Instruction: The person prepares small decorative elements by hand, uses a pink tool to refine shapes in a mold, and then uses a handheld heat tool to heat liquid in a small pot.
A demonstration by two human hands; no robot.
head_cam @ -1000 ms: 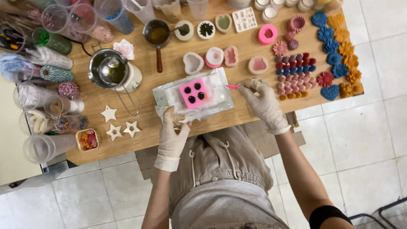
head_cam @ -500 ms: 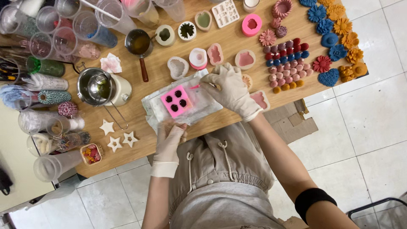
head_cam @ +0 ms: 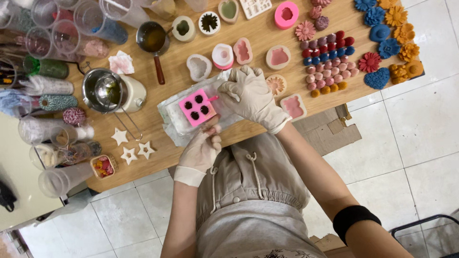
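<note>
A pink square mould [head_cam: 197, 107] with several dark round cavities lies on a crinkled clear plastic sheet [head_cam: 173, 122] near the front edge of the wooden table [head_cam: 248, 131]. My left hand [head_cam: 201, 149], in a white glove, pinches the mould's near corner. My gloved right hand [head_cam: 251, 95] rests at the mould's right side. It holds a thin pink stick [head_cam: 213, 98] whose tip touches the mould's edge.
Left of the mould stand a metal pot [head_cam: 106, 91] and a small pan [head_cam: 152, 38]. Plastic cups [head_cam: 91, 19] crowd the far left. White stars [head_cam: 129, 148], silicone moulds [head_cam: 278, 57] and coloured wax flowers [head_cam: 382, 48] cover the table. Cardboard [head_cam: 330, 129] lies on the tiled floor.
My right hand has moved left from beside the sheet to the mould's right edge with the pink stick. My left hand has come up to the mould's near corner.
</note>
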